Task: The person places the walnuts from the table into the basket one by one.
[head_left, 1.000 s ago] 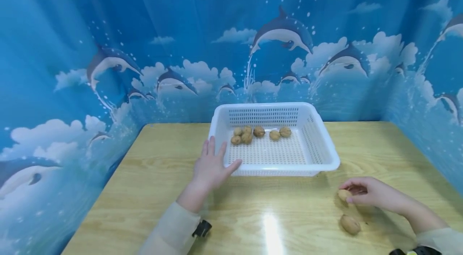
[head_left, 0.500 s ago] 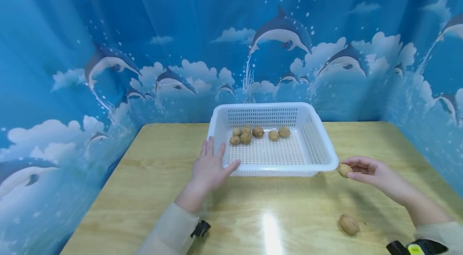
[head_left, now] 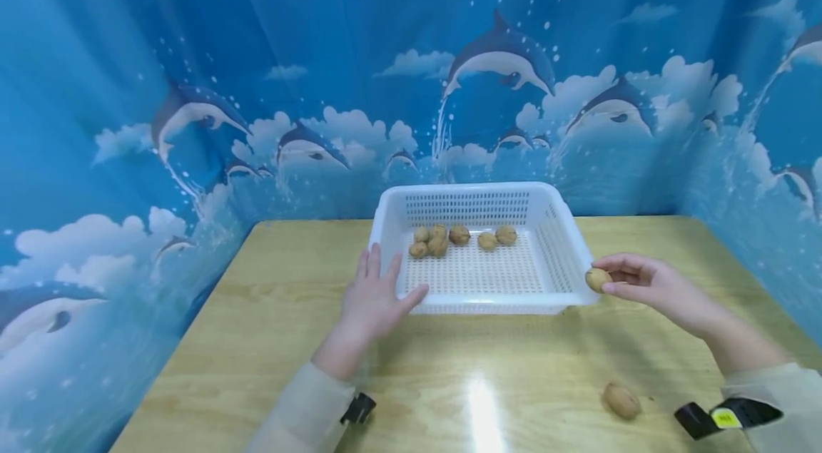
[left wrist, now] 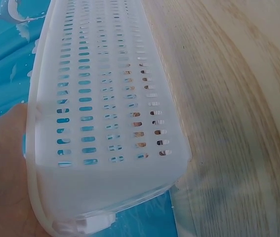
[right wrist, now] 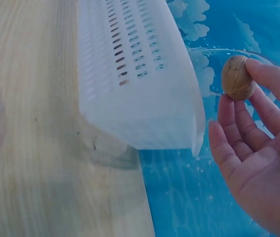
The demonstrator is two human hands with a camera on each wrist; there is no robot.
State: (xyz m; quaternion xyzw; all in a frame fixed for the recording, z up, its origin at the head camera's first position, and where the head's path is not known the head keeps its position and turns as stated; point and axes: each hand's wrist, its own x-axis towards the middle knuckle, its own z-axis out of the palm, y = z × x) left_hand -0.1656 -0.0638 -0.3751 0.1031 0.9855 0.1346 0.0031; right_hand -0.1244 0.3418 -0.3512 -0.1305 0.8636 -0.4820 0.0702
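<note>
Basket (head_left: 565, 253) holds six walnuts (head_left: 459, 235); right hand (head_left: 648, 287) pinches another walnut (head_left: 597, 279).

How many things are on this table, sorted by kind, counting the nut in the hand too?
Walnuts: 8; 6 in the basket, 1 pinched in the right hand, 1 loose on the table
Basket: 1
Table: 1
Hands: 2; left hand on the basket's corner, right hand
Total: 12
</note>
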